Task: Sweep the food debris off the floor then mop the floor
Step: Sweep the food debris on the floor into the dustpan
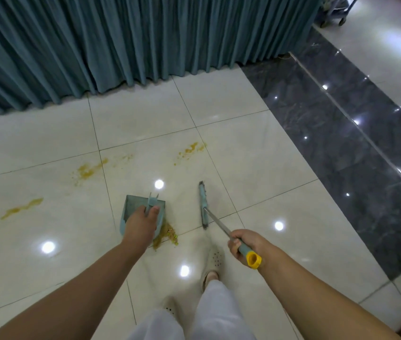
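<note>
The left hand [143,223] grips the short upright handle of a teal dustpan [133,212], fingers curled round it. The dustpan rests on the pale tiled floor [255,155] with its mouth toward the person. A pile of yellow-brown food debris [167,238] lies at that mouth, touching the pan's near right corner.

The right hand [242,244] is closed round the teal grip of the broom handle [219,225], just ahead of its yellow end cap [253,260]. The metal handle runs diagonally from the hand up and to the left, down to the broom head [203,204]. The broom head stands just right of the dustpan, apart from it; its long axis runs away from the person, roughly parallel to the dustpan's side wall.

Beyond the dustpan, yellow smears mark the tiles: one far left [22,207], one upper left [91,169], one straight ahead [190,149]. A teal pleated curtain [120,40] hangs behind them. A dark marble strip [341,133] borders the tiles right of the broom. A white perforated shoe [215,257] stands just near of the dustpan.
</note>
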Available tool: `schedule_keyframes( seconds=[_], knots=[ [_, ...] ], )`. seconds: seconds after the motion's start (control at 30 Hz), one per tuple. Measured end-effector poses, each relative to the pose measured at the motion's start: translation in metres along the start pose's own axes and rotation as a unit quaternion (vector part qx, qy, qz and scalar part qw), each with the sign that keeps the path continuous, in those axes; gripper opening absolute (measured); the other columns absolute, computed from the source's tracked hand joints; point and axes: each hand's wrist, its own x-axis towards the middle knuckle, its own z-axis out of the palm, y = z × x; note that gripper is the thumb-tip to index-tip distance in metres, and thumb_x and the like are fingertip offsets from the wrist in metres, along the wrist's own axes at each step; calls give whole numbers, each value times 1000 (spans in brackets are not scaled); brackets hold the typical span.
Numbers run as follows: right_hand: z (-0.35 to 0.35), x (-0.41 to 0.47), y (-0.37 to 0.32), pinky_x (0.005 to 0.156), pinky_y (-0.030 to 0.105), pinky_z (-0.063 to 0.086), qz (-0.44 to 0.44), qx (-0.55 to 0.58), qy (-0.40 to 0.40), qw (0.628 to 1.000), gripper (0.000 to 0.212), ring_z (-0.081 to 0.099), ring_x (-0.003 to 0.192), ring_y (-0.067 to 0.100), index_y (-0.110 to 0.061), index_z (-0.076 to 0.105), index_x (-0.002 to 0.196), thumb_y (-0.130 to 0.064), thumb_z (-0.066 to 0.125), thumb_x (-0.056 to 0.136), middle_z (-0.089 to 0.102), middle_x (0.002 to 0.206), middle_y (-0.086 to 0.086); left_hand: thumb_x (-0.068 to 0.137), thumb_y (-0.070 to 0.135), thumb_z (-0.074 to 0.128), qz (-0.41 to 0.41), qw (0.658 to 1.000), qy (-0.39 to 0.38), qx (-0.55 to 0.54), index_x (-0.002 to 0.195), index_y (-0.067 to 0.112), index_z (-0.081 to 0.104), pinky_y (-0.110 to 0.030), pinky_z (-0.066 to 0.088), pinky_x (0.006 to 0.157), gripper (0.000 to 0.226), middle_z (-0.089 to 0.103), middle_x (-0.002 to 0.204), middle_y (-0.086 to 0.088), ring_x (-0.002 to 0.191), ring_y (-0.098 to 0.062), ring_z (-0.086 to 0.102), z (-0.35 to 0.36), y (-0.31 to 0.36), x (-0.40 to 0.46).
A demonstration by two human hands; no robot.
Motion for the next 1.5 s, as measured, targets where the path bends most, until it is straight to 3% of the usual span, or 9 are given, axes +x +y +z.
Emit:
schedule_keyframes(
  seconds=[0.13,0.33,0.53,0.67,0.77,1.0,1.13,1.3,1.5],
  knots=[
    [-17,9,-53,26,11,35,-35,6,28,999,16,34,20,7,-4,42,81,-2,37,96,42,38,9,97,39,44,14,1000,-10,20,97,5,55,-26,38,50,35,57,76,-11,55,-19,47,26,31,16],
    [-53,26,-157,27,12,37,-74,-14,91,993,10,35,20,7,2,45,89,-3,40,97,44,73,15,96,38,45,7,1000,-21,11,90,7,54,-25,36,47,33,51,66,-5,52,-16,45,79,88,49],
    [-80,59,-271,27,11,37,-72,-52,123,988,16,35,18,9,1,42,83,-5,41,98,43,73,14,96,38,46,-14,1000,-20,-11,92,6,54,-27,37,51,33,49,63,-4,50,-17,43,127,141,85],
    [-81,83,-328,26,11,35,-64,-82,124,987,14,34,18,9,-2,41,85,-4,37,98,45,51,11,97,33,46,-20,999,-13,-34,89,6,52,-24,32,44,29,46,61,-4,45,-17,38,149,170,102],
    [-73,97,-349,26,12,36,-58,-104,116,986,13,35,19,8,-1,41,88,-5,37,100,39,69,11,98,30,46,-21,998,-9,-59,81,10,48,-22,30,40,26,44,60,-4,43,-15,36,158,184,111],
    [-28,103,-320,30,11,39,-37,-181,112,976,20,38,19,10,-6,41,117,-2,39,98,42,79,14,98,30,46,-35,996,1,-88,81,10,47,-19,28,36,26,41,60,-4,43,-13,34,156,192,113],
    [-5,95,-289,32,11,39,-10,-234,110,966,14,40,21,10,-8,42,112,-6,40,99,46,78,13,98,28,46,-42,994,14,-103,83,10,47,-17,28,33,24,41,61,-5,44,-13,34,138,185,105],
    [26,82,-237,32,12,38,6,-291,99,951,13,40,48,11,-4,43,111,-5,39,98,45,69,11,98,30,46,-44,995,28,-88,80,12,48,-24,31,41,25,44,63,-5,47,-15,38,99,156,91],
    [65,70,-145,33,12,37,37,-361,97,927,11,37,46,9,-3,46,108,-8,42,98,46,69,10,98,31,45,-49,994,28,-90,84,10,49,-22,31,40,25,44,63,-6,46,-14,36,40,108,72]
  ],
)
